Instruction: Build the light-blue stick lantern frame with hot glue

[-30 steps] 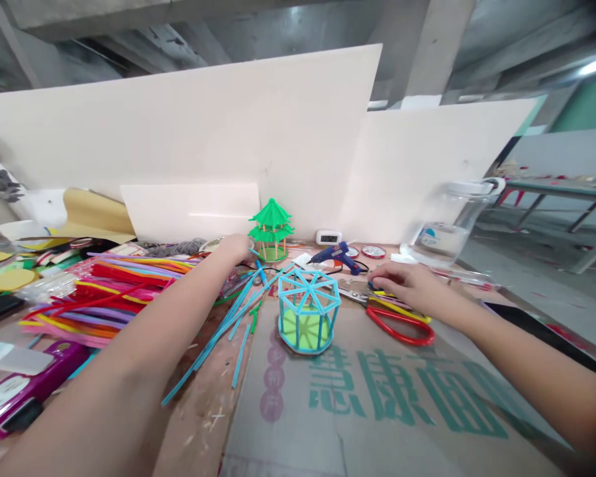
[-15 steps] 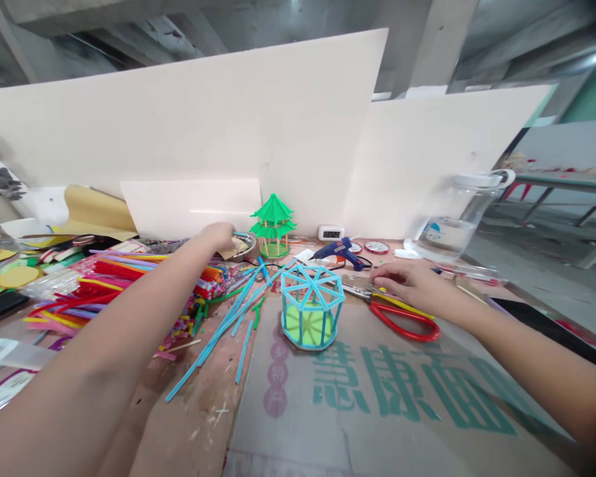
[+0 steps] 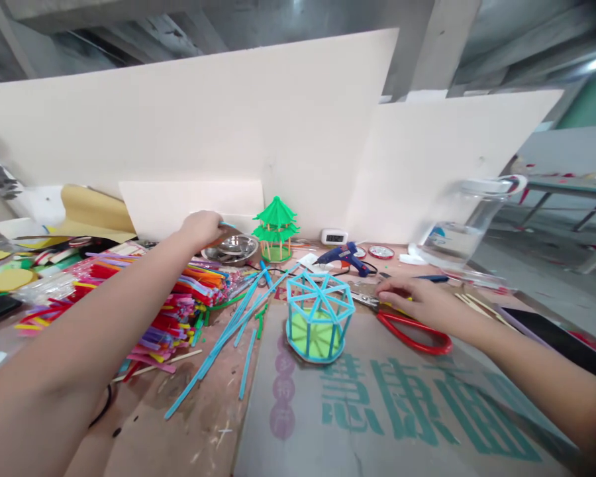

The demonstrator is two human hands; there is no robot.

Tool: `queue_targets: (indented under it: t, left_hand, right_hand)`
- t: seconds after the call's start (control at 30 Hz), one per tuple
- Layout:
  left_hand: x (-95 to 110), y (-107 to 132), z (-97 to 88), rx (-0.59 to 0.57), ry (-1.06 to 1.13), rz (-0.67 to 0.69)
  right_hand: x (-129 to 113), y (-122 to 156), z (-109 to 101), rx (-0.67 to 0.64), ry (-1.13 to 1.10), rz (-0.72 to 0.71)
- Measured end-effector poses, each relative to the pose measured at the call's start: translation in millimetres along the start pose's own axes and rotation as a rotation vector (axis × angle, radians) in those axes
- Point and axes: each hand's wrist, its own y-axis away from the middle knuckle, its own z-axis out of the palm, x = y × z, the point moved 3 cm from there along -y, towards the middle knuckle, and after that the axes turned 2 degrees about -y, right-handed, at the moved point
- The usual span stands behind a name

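Note:
My left hand (image 3: 203,227) is closed, raised beside the rim of a shiny metal bowl (image 3: 231,250). A small light-blue edge shows at its fingertips, too small to name. My right hand (image 3: 414,299) rests with loosely curved fingers over the red-handled scissors (image 3: 417,336); something yellow shows under the fingers, and I see no firm grip. Between the hands, an eight-sided frame of light-blue sticks (image 3: 322,291) stands upright on a yellow-green base (image 3: 315,332). Behind it stands a small green-roofed pagoda model (image 3: 277,228).
Colourful fuzzy stems (image 3: 179,298) lie heaped at left, with long blue sticks (image 3: 218,348) beside them. A blue glue gun (image 3: 345,257), a small white clock (image 3: 334,236) and a clear water bottle (image 3: 457,228) line the back. Printed cardboard (image 3: 288,450) covers the table front; white boards (image 3: 203,126) stand behind.
My left hand has moved left and up from over the metal bowl, uncovering more of it. My right hand stays beside the scissors. The whole view has shifted slightly.

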Motion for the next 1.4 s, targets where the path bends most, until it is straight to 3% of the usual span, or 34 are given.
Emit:
queue_targets:
  t: [0.2, 0.33, 0.7, 0.93, 1.03, 1.23, 1.4]
  left_hand:
    - [-12, -3, -7.2, 0.190, -0.011, -0.097]
    - [-12, -3, -3.6, 0.212, -0.015, -0.045]
    - [19, -17, 16.1, -0.044, -0.028, 0.279]
    - [32, -4, 34.6, -0.253, -0.103, 0.152]
    - [36, 1, 35.8, -0.284, -0.116, 0.096]
    - [47, 11, 20.5, -0.181, -0.092, 0.055]
    - [45, 30, -23.9, 0.037, -0.059, -0.003]
  right_hand:
    - [-3, 1, 0, -0.012, -0.019, 0.092]
    - [-7, 0, -1, 0.006, -0.021, 0.108]
    - [-20, -3, -1, -0.047, -0.019, 0.168]
    - [-20, -3, 0, -0.020, -0.015, 0.157]
    - [-17, -2, 1, -0.011, -0.013, 0.147]
    - [-10, 1, 6, -0.042, -0.028, 0.106]
    - [-5, 0, 3, -0.054, -0.051, 0.070]
